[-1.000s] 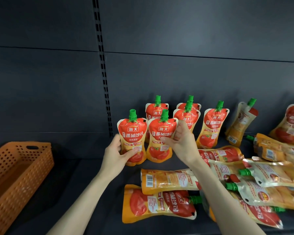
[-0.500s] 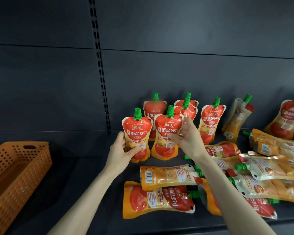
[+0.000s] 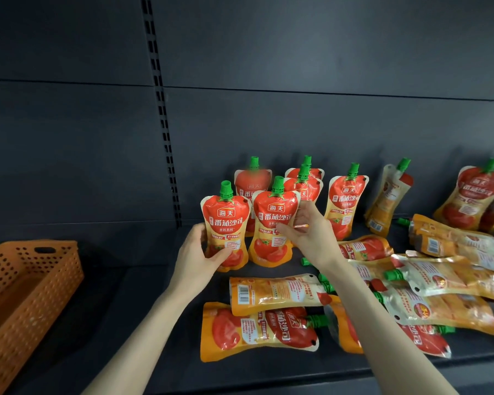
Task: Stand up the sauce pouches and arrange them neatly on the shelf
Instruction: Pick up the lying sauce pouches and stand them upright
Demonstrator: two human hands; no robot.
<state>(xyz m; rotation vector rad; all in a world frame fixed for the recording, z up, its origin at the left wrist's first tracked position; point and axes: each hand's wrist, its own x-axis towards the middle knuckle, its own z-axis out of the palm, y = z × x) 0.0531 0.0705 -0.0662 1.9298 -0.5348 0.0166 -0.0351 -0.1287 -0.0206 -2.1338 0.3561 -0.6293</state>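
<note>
Your left hand point(image 3: 196, 253) grips one upright pouch point(image 3: 226, 220) on the shelf point(image 3: 268, 374); your right hand point(image 3: 311, 238) pinches the second pouch point(image 3: 271, 223) alongside. Standing pouches point(image 3: 345, 201) crowd behind your fingers; fallen pouches point(image 3: 271, 292) lie between your forearms.

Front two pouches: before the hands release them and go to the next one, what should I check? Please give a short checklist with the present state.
1. The left front pouch is upright, label forward: ok; the left hand grips it.
2. The right front pouch is upright: ok; the right hand pinches its edge.
3. Both stand without support: cannot tell, both are held.
4. The back pouch stands straight: not ok, it leans.
5. All pouches stand: not ok; the barcode pouch and others lie flat on the shelf.
</note>
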